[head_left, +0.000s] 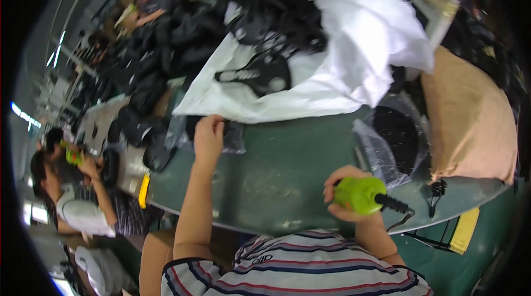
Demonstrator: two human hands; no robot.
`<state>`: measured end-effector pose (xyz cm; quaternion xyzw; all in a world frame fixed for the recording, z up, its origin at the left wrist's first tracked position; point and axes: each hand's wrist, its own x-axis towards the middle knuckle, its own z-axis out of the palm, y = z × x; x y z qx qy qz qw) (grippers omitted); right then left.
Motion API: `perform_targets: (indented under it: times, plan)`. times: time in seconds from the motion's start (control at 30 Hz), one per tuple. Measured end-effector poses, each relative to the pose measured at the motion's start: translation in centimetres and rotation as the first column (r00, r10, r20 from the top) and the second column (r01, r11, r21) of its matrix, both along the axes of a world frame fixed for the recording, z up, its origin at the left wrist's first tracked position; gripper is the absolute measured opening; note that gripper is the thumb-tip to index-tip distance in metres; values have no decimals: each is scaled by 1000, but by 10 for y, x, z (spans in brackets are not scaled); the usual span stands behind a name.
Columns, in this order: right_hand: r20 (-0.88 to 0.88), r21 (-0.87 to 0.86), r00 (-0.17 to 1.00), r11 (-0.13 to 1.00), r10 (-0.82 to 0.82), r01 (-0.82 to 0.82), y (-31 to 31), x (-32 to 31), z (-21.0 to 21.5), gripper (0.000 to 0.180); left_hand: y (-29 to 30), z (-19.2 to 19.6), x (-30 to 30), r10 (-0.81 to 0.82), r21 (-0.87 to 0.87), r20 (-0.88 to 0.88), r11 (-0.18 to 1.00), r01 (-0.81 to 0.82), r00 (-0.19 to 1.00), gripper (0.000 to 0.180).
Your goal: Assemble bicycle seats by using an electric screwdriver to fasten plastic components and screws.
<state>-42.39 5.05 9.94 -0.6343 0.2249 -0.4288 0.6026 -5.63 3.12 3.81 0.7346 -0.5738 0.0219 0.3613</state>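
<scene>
- Nearest, well on the near side of the white sheet [354, 36], was the wearer's striped shirt [315, 263].
- On the sheet's near side, toward its right, the right grip [343, 212] was closed round a lime-green corded handheld tool [360, 194], held above the green surface [285, 174].
- Right of the sheet and nearer than it, a small black clip-like thing [437, 194] lay near the surface's edge.
- Left of the sheet and nearer than it was a yellow-handled cutter [144, 190].
- At the sheet's near left edge, the left grip [209, 133] had its fingers curled; whether they pinched the sheet could not be told. A flat clear bag [235, 138] lay beside it, partly under the sheet.
- Off the sheet's near right corner lay a clear plastic bag with black contents [394, 138]; right of that corner stood a tan sack [473, 119].
- On the sheet were a black strap-like piece with a silvery strip [257, 75] and a heap of black pieces [279, 14].
- Left of the sheet spread more black goods [155, 58]; farther beyond them, a person [152, 6] bent forward.
</scene>
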Motion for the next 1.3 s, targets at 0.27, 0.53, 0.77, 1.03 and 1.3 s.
perform_targets:
  times: [0.27,0.53,0.77,1.03,1.3]
  plan:
    - [-25,172,1000,985,8,-4,-8,57,-12,47,16,-16,71,70,223,290,965,-138,954,31]
    - [-132,146,991,989,23,-4,-2,64,-15,46,-9,-11,80,41,390,-141,921,17,989,18]
    - [-51,230,996,972,68,-55,0,60,-13,46,-13,-11,80,-6,395,-44,918,23,999,18]
    - [58,205,998,977,40,-51,0,47,-29,50,-9,-20,75,149,8,-255,988,-153,955,14]
    - [111,153,994,988,22,-39,-1,46,-32,49,-9,-26,74,141,6,-277,989,-145,951,11]
